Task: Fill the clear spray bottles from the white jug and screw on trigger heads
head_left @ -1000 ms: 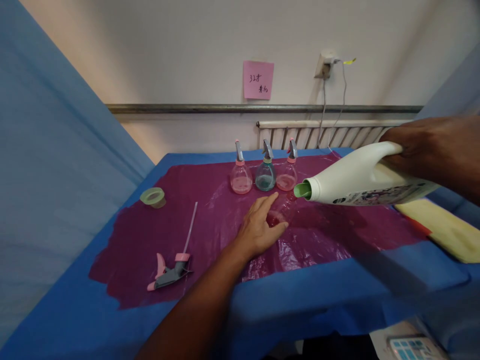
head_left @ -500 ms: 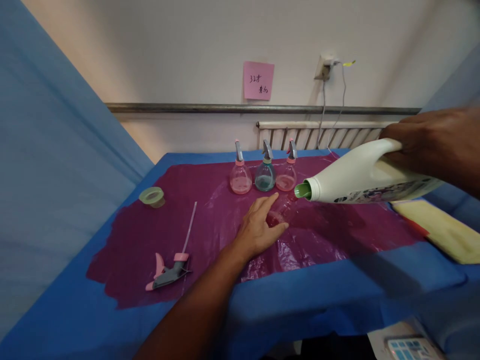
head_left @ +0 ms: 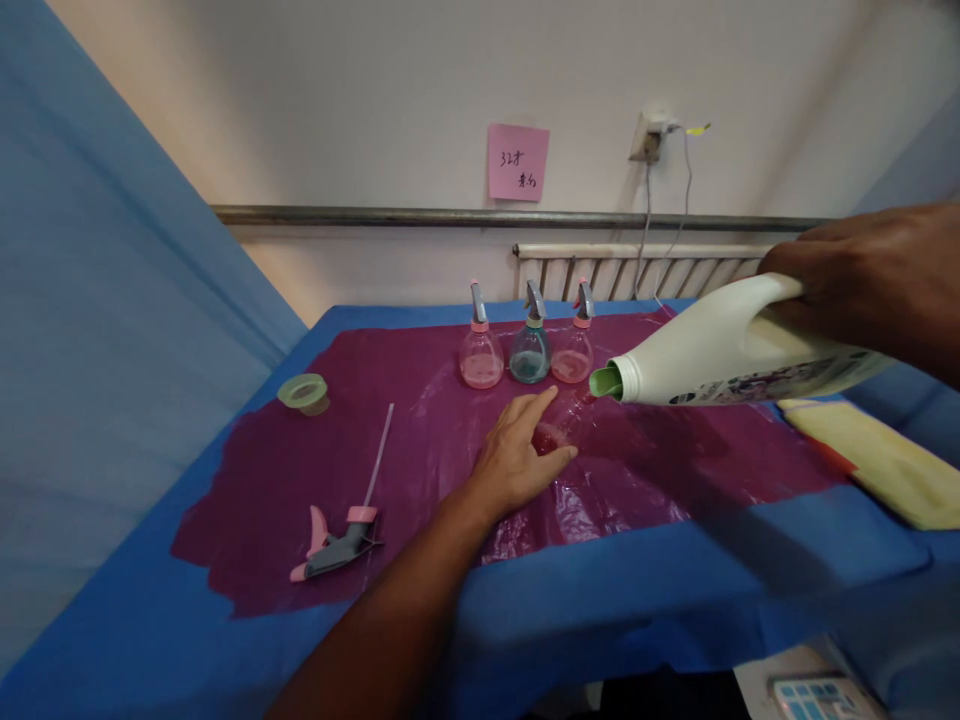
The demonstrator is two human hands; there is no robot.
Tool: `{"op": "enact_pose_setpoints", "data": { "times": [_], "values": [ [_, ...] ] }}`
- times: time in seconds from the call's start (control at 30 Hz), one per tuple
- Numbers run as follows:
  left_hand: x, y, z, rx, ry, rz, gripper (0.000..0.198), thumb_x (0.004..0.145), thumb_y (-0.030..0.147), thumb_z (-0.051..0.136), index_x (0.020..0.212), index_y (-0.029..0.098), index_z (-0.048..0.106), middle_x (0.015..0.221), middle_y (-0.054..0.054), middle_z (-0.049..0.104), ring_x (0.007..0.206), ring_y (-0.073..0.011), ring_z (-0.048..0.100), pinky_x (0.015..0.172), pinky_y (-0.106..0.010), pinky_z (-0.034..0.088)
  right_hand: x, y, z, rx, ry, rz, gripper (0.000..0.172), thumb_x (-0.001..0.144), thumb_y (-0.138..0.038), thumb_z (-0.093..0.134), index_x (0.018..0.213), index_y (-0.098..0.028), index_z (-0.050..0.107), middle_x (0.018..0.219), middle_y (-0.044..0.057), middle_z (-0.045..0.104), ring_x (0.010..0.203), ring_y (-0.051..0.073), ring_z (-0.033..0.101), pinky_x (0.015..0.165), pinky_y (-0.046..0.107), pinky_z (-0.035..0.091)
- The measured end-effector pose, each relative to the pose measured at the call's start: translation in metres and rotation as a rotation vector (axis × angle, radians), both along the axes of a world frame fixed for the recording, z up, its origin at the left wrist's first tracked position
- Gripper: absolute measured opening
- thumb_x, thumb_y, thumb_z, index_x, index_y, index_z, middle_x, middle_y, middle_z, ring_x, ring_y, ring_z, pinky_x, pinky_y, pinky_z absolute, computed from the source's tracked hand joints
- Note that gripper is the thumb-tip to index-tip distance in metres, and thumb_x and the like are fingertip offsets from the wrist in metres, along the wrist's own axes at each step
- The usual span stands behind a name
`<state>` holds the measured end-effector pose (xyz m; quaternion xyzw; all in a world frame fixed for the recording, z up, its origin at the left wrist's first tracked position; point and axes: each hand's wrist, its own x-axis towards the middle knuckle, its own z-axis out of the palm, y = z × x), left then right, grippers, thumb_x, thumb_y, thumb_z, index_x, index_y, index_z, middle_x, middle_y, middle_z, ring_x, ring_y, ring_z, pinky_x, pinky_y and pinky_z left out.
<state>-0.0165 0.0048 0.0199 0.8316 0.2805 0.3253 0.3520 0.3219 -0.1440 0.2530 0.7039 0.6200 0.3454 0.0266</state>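
Note:
My left hand [head_left: 517,450] curls its thumb and fingers around a clear pinkish spray bottle [head_left: 564,432] with its spray head off. Some liquid shows low inside that bottle. From the right, my right hand [head_left: 847,280] grips the handle of a pale detergent jug [head_left: 720,350], which is tipped nearly level. The jug's green spout [head_left: 606,381] hangs over the bottle's mouth. A loose trigger sprayer [head_left: 341,550], grey and pink with a thin tube, lies left of my forearm.
Behind my left hand stand a pink spray bottle [head_left: 481,362], a teal one [head_left: 530,355] and another pink one [head_left: 572,360]. A small lidded tub [head_left: 304,394] sits at the left. A yellow packet [head_left: 885,460] lies at the right edge. Purple plastic sheeting [head_left: 285,480] covers the blue cloth.
My right hand has risen very slightly at the jug's handle. My left hand and the bottle have stayed in place.

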Motion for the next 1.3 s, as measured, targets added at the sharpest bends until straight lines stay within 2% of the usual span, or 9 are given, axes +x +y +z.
{"op": "enact_pose_setpoints", "data": {
  "times": [0.3,0.47,0.67,0.83,1.0,1.3],
  "values": [
    [0.0007,0.0026,-0.0051,0.016,-0.015,-0.011,0.091,0.093,0.035,0.096,0.177,0.034,0.059,0.165,-0.010,0.068,0.157,-0.0365,0.067,0.138,-0.059,0.053,-0.0023,-0.0007,0.0026,-0.047,-0.004,-0.070,0.044,0.110,-0.056,0.038,0.089,-0.028,0.064,0.090,0.011,0.072,0.078,0.028,0.060,0.067,0.039,0.020],
    [0.0013,0.0036,-0.0071,0.029,-0.015,-0.012,0.091,0.094,0.035,0.096,0.177,0.032,0.059,0.165,-0.011,0.068,0.157,-0.0365,0.067,0.138,-0.059,0.053,-0.0054,-0.0012,0.0033,-0.067,-0.009,-0.087,0.041,0.111,-0.055,0.040,0.090,-0.028,0.065,0.086,0.010,0.069,0.076,0.028,0.058,0.067,0.040,0.020],
    [0.0006,0.0028,-0.0056,0.046,-0.030,-0.025,0.091,0.094,0.033,0.097,0.177,0.030,0.059,0.165,-0.012,0.069,0.157,-0.0366,0.067,0.138,-0.059,0.053,-0.0049,-0.0001,0.0034,-0.074,-0.002,-0.101,0.027,0.102,-0.047,0.048,0.092,-0.029,0.064,0.095,0.011,0.075,0.081,0.030,0.062,0.067,0.039,0.022],
    [0.0006,0.0020,-0.0045,0.038,-0.028,-0.020,0.091,0.094,0.033,0.096,0.176,0.031,0.059,0.165,-0.011,0.069,0.158,-0.0365,0.066,0.139,-0.058,0.052,-0.0062,-0.0004,0.0061,-0.084,-0.004,-0.092,0.032,0.106,-0.048,0.043,0.089,-0.028,0.062,0.086,0.010,0.067,0.075,0.028,0.056,0.068,0.041,0.018],
    [0.0009,0.0023,-0.0052,0.041,-0.033,-0.022,0.090,0.094,0.034,0.096,0.176,0.031,0.060,0.163,-0.012,0.070,0.156,-0.0366,0.068,0.138,-0.059,0.053,-0.0078,-0.0009,0.0073,-0.095,-0.011,-0.109,0.026,0.101,-0.045,0.043,0.088,-0.028,0.058,0.086,0.010,0.066,0.073,0.027,0.054,0.067,0.040,0.019],
    [0.0010,0.0028,-0.0063,0.039,-0.024,-0.017,0.091,0.093,0.034,0.096,0.176,0.033,0.059,0.164,-0.011,0.069,0.156,-0.0359,0.067,0.138,-0.059,0.053,-0.0071,-0.0013,0.0034,-0.073,-0.007,-0.067,0.027,0.101,-0.047,0.042,0.088,-0.029,0.058,0.088,0.011,0.069,0.078,0.029,0.059,0.066,0.039,0.020]
  ]
}}
